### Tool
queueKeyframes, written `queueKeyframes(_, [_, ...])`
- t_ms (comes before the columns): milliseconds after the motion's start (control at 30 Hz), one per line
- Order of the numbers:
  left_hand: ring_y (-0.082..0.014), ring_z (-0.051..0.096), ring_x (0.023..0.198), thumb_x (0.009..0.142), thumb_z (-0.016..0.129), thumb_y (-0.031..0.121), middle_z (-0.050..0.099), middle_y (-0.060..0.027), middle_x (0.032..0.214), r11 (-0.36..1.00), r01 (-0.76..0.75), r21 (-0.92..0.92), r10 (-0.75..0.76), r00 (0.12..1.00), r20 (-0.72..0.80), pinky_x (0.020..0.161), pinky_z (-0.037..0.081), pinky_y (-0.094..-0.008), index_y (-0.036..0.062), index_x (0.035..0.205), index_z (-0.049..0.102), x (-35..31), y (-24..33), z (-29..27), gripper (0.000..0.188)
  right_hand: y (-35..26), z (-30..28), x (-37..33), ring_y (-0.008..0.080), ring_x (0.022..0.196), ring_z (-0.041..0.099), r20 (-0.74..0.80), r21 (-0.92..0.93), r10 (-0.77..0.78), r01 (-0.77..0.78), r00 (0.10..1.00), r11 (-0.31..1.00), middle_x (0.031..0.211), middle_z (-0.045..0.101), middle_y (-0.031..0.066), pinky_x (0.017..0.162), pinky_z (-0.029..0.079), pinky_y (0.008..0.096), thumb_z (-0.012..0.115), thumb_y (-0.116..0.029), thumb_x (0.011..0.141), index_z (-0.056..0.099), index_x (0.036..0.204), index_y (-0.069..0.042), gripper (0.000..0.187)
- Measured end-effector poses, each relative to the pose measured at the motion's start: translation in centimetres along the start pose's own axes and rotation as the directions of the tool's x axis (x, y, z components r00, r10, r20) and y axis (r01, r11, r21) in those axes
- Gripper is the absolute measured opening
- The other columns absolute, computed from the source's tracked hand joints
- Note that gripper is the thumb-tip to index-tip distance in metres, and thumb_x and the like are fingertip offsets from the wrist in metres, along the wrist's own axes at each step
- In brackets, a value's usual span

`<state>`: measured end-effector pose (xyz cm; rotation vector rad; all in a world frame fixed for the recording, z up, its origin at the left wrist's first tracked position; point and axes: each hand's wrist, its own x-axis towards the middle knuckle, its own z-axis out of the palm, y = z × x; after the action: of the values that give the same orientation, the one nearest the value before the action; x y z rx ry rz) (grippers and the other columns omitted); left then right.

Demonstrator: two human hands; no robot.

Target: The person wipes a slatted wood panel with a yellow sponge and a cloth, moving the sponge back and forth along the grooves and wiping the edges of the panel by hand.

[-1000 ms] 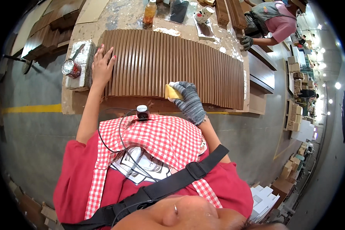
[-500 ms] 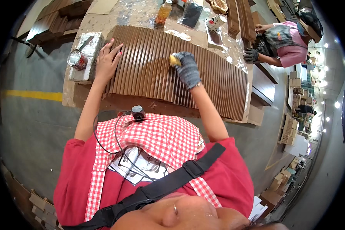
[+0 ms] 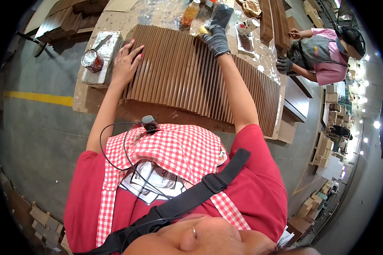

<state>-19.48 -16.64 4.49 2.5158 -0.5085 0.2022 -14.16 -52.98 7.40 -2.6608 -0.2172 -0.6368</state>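
A row of narrow brown wooden slats (image 3: 170, 70), laid side by side, spans the worktable in front of me. My left hand (image 3: 125, 66) is bare and rests with fingers spread over the row's left end. My right hand (image 3: 217, 41), in a grey knit glove, grips a yellow sponge-like pad (image 3: 203, 31) at the far edge of the slats. The glove covers part of the pad. Left of my left hand, a small open can (image 3: 92, 60) and a flat dark tool (image 3: 103, 42) sit on a white-wrapped block (image 3: 100, 73).
Beyond the slats stand an amber bottle (image 3: 190, 15), a dark plastic bag (image 3: 221, 15) and a white-and-red cup (image 3: 247, 26). Long brown strips (image 3: 266, 25) lie at the table's far right. A co-worker (image 3: 321, 55) stands past that side. More boards (image 3: 66, 25) are stacked far left.
My right hand has moved the yellow pad away from me, from the middle of the slats to their far edge. My left hand stays on the left end.
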Motion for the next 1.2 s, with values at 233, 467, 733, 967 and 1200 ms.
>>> queueKeyframes(233, [-0.0278,0.033,0.134,0.095,0.049,0.035,0.037,-0.0045,0.147,1.0,-0.017,-0.011,0.017,1.0,0.007,0.108,0.03,-0.0464,0.0274,0.132,0.055,0.0,0.4,0.0,0.039,-3.5,-1.7,-3.3,0.0343,0.097,0.059,0.318,-0.032,0.245,-0.248,0.916,0.968,0.098,0.064,0.0181,0.091,0.045,0.0416,0.068,-0.027,0.082,0.069,0.104,-0.007,0.031])
queueKeyframes(467, [-0.0305,0.033,0.133,0.095,0.05,0.033,0.036,-0.006,0.147,0.998,-0.066,-0.004,0.066,0.998,0.021,0.107,0.03,-0.0467,0.0236,0.133,0.054,0.3,1.2,0.0,0.04,-8.9,-5.2,-11.0,0.0278,0.098,0.055,0.34,-0.033,0.284,-0.29,0.897,0.956,0.099,0.063,0.0113,0.092,0.044,0.0385,0.072,-0.016,0.079,0.068,0.107,-0.008,0.029])
queueKeyframes(733, [-0.0304,0.031,0.135,0.093,0.051,0.036,0.033,-0.0075,0.149,0.993,-0.117,0.008,0.116,0.991,0.065,0.108,0.024,-0.0503,0.0252,0.138,0.048,1.0,1.4,2.3,0.046,-15.7,-10.2,-22.5,0.0295,0.102,0.055,0.329,0.02,0.354,-0.381,0.875,0.924,0.106,0.061,0.0132,0.093,0.045,0.0378,0.075,-0.012,0.074,0.066,0.11,-0.006,0.038])
queueKeyframes(967, [-0.0305,0.03,0.135,0.092,0.052,0.037,0.033,-0.01,0.149,0.985,-0.142,-0.095,0.149,0.987,0.063,0.109,0.023,-0.0514,0.0242,0.141,0.044,3.7,3.4,4.9,0.051,-16.9,-14.1,-27.5,0.029,0.107,0.054,0.437,0.052,0.508,-0.584,0.742,0.81,0.11,0.059,0.0146,0.099,0.043,0.0384,0.081,-0.021,0.071,0.063,0.115,-0.006,0.05])
queueKeyframes(1200, [-0.0317,0.026,0.137,0.093,0.051,0.039,0.03,-0.0143,0.149,0.975,-0.193,0.112,0.187,0.981,0.056,0.109,0.024,-0.0499,0.0216,0.141,0.043,3.1,4.7,5.9,0.052,-16.9,-12.2,-27.6,0.0271,0.106,0.054,0.044,0.083,0.506,-0.508,0.861,0.857,0.112,0.06,0.0104,0.099,0.042,0.0374,0.079,-0.015,0.07,0.061,0.118,-0.008,0.052])
